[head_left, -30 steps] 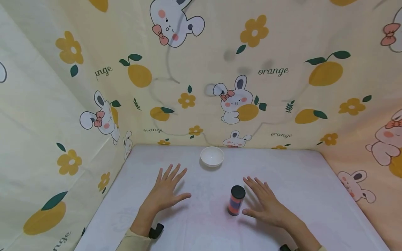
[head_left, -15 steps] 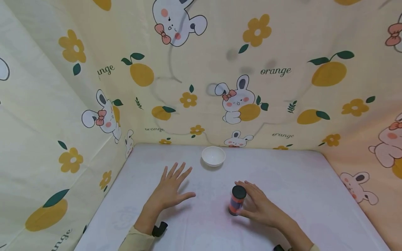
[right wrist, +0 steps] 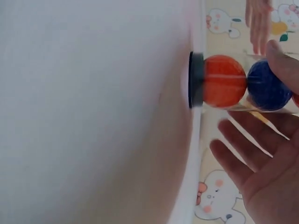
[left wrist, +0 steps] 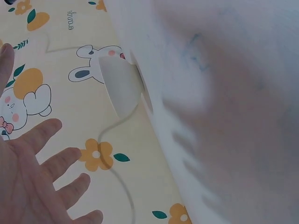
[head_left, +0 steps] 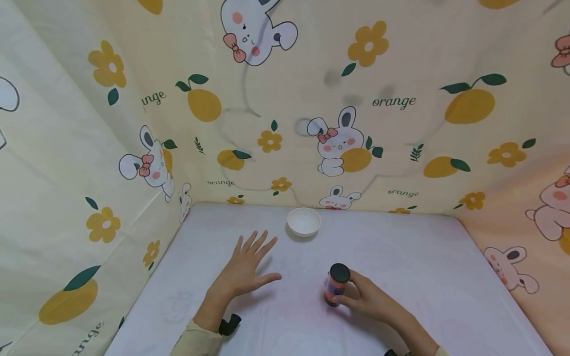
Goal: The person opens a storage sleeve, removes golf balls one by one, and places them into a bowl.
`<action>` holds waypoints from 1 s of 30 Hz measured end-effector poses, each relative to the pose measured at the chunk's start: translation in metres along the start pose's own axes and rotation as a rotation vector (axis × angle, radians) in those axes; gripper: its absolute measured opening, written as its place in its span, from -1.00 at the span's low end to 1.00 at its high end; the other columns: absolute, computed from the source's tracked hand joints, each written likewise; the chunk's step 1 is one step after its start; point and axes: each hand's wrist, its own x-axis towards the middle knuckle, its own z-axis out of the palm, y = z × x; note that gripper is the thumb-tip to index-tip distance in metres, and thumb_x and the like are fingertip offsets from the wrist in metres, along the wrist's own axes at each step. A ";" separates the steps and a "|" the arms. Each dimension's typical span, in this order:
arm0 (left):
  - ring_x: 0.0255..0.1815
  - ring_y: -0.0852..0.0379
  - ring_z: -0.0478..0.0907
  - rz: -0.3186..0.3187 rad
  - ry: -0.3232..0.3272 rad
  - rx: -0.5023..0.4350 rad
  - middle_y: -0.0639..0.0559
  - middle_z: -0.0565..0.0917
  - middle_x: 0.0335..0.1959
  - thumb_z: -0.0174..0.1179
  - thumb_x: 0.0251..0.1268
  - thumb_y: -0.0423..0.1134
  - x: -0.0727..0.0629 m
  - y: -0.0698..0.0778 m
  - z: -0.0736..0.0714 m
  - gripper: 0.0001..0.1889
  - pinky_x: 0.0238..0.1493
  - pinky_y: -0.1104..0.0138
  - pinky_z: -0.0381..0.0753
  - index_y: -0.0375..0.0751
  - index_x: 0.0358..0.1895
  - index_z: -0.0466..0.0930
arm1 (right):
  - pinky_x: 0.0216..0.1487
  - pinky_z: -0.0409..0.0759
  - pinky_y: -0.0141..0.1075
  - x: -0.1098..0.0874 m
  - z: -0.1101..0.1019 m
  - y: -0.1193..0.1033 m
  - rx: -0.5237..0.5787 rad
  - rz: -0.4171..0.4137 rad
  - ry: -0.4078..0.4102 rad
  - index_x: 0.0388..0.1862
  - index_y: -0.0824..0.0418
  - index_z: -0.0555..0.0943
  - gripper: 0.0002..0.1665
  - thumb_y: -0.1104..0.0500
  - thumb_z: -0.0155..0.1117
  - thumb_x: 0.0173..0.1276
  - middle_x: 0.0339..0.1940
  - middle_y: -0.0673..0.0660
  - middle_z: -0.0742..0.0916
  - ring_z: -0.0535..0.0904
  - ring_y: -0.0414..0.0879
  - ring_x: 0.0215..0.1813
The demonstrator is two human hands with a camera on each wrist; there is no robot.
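Note:
A clear tube (head_left: 336,288) with black end caps stands upright on the white table, its bottom cap right at the surface. Orange balls (right wrist: 224,80) and a blue ball (right wrist: 268,85) show through its wall in the right wrist view. My right hand (head_left: 371,298) holds the tube from the right, thumb on the near side and fingers around the far side, partly hidden behind it. To the left, my left hand (head_left: 245,272) hovers over the table with fingers spread and nothing in it. Beyond it sits a white bowl (head_left: 304,223).
The white tabletop (head_left: 414,257) is bounded by a patterned cloth (head_left: 285,99) with rabbits and oranges at the back and both sides. The bowl stands near the back edge, left of the tube.
My right hand has moved left to the tube and its fingers have closed around it. The left hand stays spread, shifted slightly right in view. Bowl and tube keep their places.

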 end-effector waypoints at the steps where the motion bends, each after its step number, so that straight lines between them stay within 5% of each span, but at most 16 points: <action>1: 0.80 -0.19 -0.14 0.001 -0.003 -0.002 -0.05 0.04 0.79 0.21 0.36 0.50 0.000 0.001 0.000 0.01 0.67 -0.35 -0.18 0.18 0.76 0.10 | 0.43 0.51 -0.28 0.000 0.000 0.000 0.019 0.020 -0.018 0.33 -0.08 0.59 -0.46 -0.14 0.49 0.47 0.23 -0.17 0.75 0.58 -0.16 0.38; 11: 0.79 -0.21 -0.10 0.059 -0.021 -0.007 -0.04 0.05 0.79 0.14 0.39 0.54 0.007 0.009 0.003 0.01 0.68 -0.33 -0.18 0.19 0.77 0.06 | 0.37 0.56 -0.32 0.002 0.002 0.002 0.210 0.065 -0.090 0.46 0.20 0.52 -0.37 0.00 0.44 0.54 0.33 0.14 0.73 0.64 0.24 0.38; 20: 0.77 -0.20 -0.01 0.121 0.021 -0.014 -0.05 0.11 0.77 0.14 0.42 0.51 0.009 0.014 0.005 -0.02 0.68 -0.29 -0.07 0.14 0.75 0.12 | 0.40 0.59 -0.17 0.007 0.008 -0.001 0.207 0.069 -0.063 0.40 0.05 0.56 -0.40 -0.04 0.51 0.47 0.22 -0.03 0.75 0.63 -0.06 0.34; 30: 0.75 -0.16 0.09 0.184 0.057 -0.051 0.01 0.16 0.76 0.23 0.42 0.43 0.015 0.021 0.005 -0.04 0.72 -0.12 0.04 0.05 0.73 0.19 | 0.29 0.67 -0.10 0.018 0.010 -0.010 0.180 0.101 -0.050 0.33 -0.12 0.53 -0.48 0.06 0.52 0.48 0.12 -0.08 0.71 0.68 -0.08 0.14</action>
